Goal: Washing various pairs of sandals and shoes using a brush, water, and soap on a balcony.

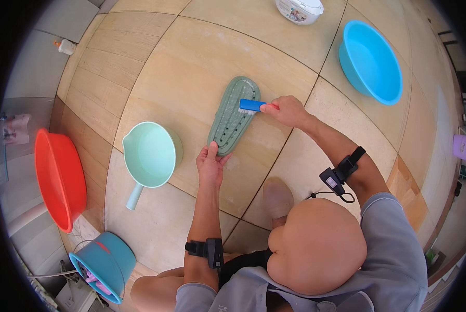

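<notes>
My left hand (211, 163) grips the near, narrower end of a long green perforated piece (229, 121), its thumb on top. The piece is shaped like a slipper sole, with a raised rim and rows of small holes; I cannot tell its exact kind. In my right hand (289, 111) is the red handle of a scrubbing brush (252, 105) with a blue back. Its white bristles face down onto the right side of the green surface. White traces, perhaps suds, show near the far end.
A mint-green dipper (153, 156) stands left on the tiled floor (194, 66). Farther left are a red basin (61, 179) and a teal bucket (116, 257) with pink items. A blue basin (373, 62) and a white container (300, 11) are ahead right. A bottle (66, 46) is by the wall.
</notes>
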`<move>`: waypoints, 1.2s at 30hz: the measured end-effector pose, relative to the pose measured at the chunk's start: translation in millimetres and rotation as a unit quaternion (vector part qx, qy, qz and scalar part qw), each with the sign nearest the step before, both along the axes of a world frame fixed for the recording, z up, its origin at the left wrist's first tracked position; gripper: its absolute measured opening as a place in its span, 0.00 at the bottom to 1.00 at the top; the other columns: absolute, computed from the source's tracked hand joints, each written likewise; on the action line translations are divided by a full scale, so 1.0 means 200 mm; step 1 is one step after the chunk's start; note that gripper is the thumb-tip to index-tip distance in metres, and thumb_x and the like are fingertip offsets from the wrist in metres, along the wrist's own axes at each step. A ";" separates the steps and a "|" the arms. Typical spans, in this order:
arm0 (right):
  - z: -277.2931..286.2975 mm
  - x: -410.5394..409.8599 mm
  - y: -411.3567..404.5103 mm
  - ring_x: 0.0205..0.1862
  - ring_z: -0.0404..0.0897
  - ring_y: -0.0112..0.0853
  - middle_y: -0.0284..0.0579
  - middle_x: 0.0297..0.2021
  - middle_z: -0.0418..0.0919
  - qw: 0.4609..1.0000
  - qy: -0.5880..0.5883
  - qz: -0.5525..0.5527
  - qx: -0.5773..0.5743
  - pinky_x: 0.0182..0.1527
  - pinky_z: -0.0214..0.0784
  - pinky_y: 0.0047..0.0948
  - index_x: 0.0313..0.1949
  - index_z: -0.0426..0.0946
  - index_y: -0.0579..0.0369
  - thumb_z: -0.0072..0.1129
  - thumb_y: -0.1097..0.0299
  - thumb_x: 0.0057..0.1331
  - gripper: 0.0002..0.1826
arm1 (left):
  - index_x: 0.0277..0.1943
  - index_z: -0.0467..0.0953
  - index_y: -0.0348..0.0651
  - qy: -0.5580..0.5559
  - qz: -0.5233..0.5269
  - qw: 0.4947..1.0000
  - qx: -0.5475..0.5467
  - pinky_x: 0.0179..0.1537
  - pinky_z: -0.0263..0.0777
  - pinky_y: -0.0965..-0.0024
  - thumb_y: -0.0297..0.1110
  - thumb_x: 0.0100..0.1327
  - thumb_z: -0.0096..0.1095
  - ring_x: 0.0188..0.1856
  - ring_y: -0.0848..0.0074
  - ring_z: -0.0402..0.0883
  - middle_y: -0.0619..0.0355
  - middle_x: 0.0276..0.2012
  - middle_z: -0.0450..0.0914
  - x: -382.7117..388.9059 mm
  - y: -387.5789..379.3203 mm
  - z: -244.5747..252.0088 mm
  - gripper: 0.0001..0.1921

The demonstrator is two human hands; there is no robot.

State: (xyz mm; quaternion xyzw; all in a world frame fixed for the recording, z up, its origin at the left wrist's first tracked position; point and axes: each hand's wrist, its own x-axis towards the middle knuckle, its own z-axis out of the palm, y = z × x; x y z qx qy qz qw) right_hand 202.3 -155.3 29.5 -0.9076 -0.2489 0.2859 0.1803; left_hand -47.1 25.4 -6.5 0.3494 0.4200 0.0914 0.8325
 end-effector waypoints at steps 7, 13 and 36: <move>-0.19 0.13 0.09 0.38 0.82 0.54 0.62 0.33 0.82 0.984 0.060 -0.142 0.091 0.42 0.73 0.46 0.31 0.83 0.63 0.48 0.41 0.67 0.32 | 0.62 0.68 0.31 0.089 -0.157 0.913 0.367 0.48 0.78 0.65 0.36 0.63 0.69 0.49 0.65 0.83 0.45 0.49 0.81 0.03 0.02 0.13 0.29; -0.10 0.01 0.15 0.38 0.81 0.57 0.64 0.32 0.81 0.999 0.026 -0.041 0.022 0.42 0.72 0.51 0.32 0.82 0.64 0.41 0.46 0.71 0.31 | 0.61 0.70 0.32 0.001 -0.280 0.854 0.438 0.48 0.77 0.67 0.28 0.56 0.71 0.48 0.70 0.82 0.45 0.49 0.81 0.43 0.13 0.21 0.30; 0.58 0.06 0.54 0.17 0.64 0.41 0.53 0.14 0.67 0.960 0.039 0.126 0.245 0.25 0.60 0.41 0.20 0.74 0.66 0.51 0.46 0.66 0.31 | 0.53 0.71 0.36 -0.165 -0.033 0.947 0.272 0.51 0.74 0.68 0.18 0.56 0.69 0.47 0.75 0.80 0.55 0.46 0.80 0.62 0.18 0.40 0.22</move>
